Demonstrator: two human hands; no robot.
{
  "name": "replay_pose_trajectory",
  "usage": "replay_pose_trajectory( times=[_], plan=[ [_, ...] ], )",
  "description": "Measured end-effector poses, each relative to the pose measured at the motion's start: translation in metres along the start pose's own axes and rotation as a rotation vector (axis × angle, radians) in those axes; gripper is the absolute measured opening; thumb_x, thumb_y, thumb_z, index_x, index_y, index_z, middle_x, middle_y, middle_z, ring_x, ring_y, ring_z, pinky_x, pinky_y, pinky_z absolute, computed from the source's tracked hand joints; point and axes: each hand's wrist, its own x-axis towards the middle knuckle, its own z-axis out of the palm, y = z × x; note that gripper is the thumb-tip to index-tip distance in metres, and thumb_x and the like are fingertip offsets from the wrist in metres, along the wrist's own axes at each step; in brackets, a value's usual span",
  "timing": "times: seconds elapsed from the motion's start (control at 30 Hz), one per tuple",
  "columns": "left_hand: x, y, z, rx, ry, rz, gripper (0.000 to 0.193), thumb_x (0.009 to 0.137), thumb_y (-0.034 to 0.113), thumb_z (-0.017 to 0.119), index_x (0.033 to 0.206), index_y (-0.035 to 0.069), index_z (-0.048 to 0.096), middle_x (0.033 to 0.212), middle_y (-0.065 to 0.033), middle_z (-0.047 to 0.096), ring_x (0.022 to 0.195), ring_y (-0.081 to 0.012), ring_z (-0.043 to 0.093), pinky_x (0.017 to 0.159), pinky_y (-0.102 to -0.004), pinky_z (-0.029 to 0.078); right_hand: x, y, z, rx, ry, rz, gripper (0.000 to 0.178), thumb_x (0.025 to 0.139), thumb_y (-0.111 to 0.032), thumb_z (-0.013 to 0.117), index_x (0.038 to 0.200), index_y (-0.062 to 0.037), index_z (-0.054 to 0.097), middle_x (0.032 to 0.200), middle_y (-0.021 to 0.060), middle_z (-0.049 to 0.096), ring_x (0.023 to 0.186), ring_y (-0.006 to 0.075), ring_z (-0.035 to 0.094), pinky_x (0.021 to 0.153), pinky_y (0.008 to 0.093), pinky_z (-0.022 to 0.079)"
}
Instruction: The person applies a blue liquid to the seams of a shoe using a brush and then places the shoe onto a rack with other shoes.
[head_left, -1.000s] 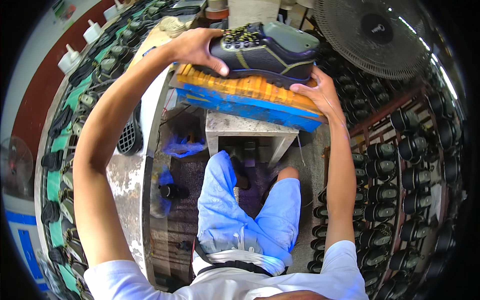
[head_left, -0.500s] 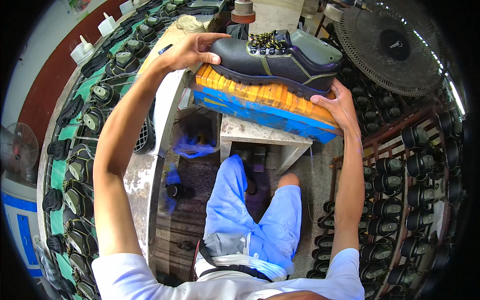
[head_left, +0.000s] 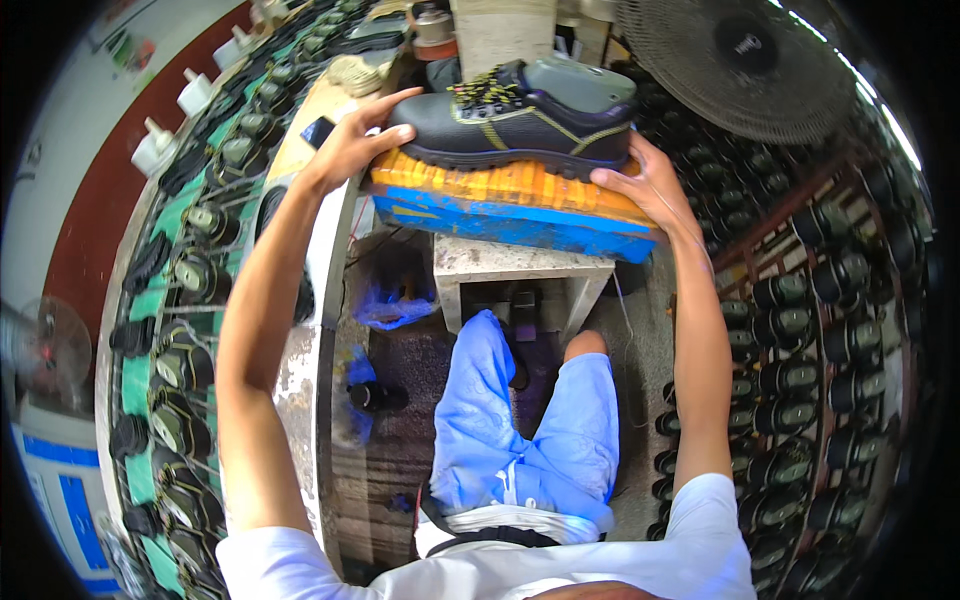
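Observation:
A black leather work shoe (head_left: 490, 128) with yellow stitching, dark laces flecked with yellow and a thick black sole lies sideways in front of me, toe to the left. A grey-green shoe last (head_left: 580, 82) fills its opening. Around the toe, my left hand (head_left: 362, 138) is closed, thumb low near the sole and fingers at the far side. My right hand (head_left: 650, 185) grips the heel, its thumb against the sole edge and its fingers partly hidden behind. Beneath the shoe is a ribbed orange pad (head_left: 520, 185) on a blue block (head_left: 480, 218).
A whitish stand (head_left: 520, 258) supports the block. On the left, a long bench (head_left: 300, 375) runs beside a green conveyor (head_left: 140, 385) carrying shoes and soles. Racks of shoes (head_left: 790, 380) stand at right below a large fan (head_left: 745, 50). White squeeze bottles (head_left: 155, 148) line the far left.
The view has turned a little, and the shoe, pad and block now appear further left and more level. Both hands keep their hold on toe and heel.

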Motion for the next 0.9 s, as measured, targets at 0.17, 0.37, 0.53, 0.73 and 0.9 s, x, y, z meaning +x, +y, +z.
replay_pose_trajectory(
  times=[0.17, 0.37, 0.53, 0.73, 0.9],
  plan=[
    [-0.001, 0.003, 0.006, -0.128, -0.01, 0.026, 0.068, 0.098, 0.018, 0.076, 0.158, 0.006, 0.049, 0.142, -0.0076, 0.065, 0.124, -0.0162, 0.061, 0.111, -0.0327, 0.048, 0.001, 0.013, 0.002, 0.108, 0.049, -0.037, 0.069, 0.092, -0.034, 0.084, 0.145, 0.0015, 0.058, 0.136, 0.0126, 0.068, 0.124, 0.0214, 0.064, 0.112, 0.0365, 0.047],
    [0.0, 0.01, 0.007, -0.07, -0.066, 0.023, 0.07, 0.098, 0.014, 0.075, 0.161, 0.008, 0.045, 0.144, -0.0068, 0.063, 0.125, -0.0146, 0.061, 0.11, -0.0314, 0.048, -0.003, 0.01, -0.004, 0.041, 0.06, -0.019, 0.071, 0.09, -0.038, 0.085, 0.144, -0.0005, 0.061, 0.134, 0.0153, 0.07, 0.126, 0.0232, 0.065, 0.114, 0.0371, 0.046],
    [0.0, 0.008, 0.006, -0.106, -0.084, -0.001, 0.091, 0.081, -0.007, 0.082, 0.162, 0.006, 0.043, 0.146, -0.0061, 0.062, 0.118, -0.0125, 0.064, 0.107, -0.0297, 0.053, -0.003, 0.013, -0.003, 0.025, 0.079, -0.018, 0.069, 0.089, -0.04, 0.086, 0.142, -0.0015, 0.063, 0.133, 0.0153, 0.071, 0.126, 0.0246, 0.065, 0.114, 0.0382, 0.047],
    [0.004, 0.0, -0.002, -0.051, -0.107, 0.002, 0.087, 0.078, -0.005, 0.081, 0.158, 0.001, 0.047, 0.152, -0.0095, 0.059, 0.126, -0.0177, 0.064, 0.112, -0.0341, 0.052, 0.002, 0.023, -0.007, -0.043, 0.074, -0.026, 0.069, 0.089, -0.045, 0.084, 0.141, -0.0034, 0.065, 0.133, 0.0161, 0.071, 0.126, 0.0258, 0.066, 0.115, 0.0402, 0.046],
    [-0.002, 0.005, -0.001, 0.046, -0.092, -0.01, 0.083, 0.08, -0.003, 0.081, 0.157, 0.002, 0.05, 0.139, -0.0071, 0.067, 0.113, -0.0134, 0.066, 0.103, -0.0307, 0.054, -0.001, 0.023, -0.007, -0.065, 0.012, -0.042, 0.073, 0.094, -0.05, 0.078, 0.149, -0.0053, 0.058, 0.137, 0.0166, 0.07, 0.131, 0.027, 0.064, 0.117, 0.0423, 0.044]
  ],
)
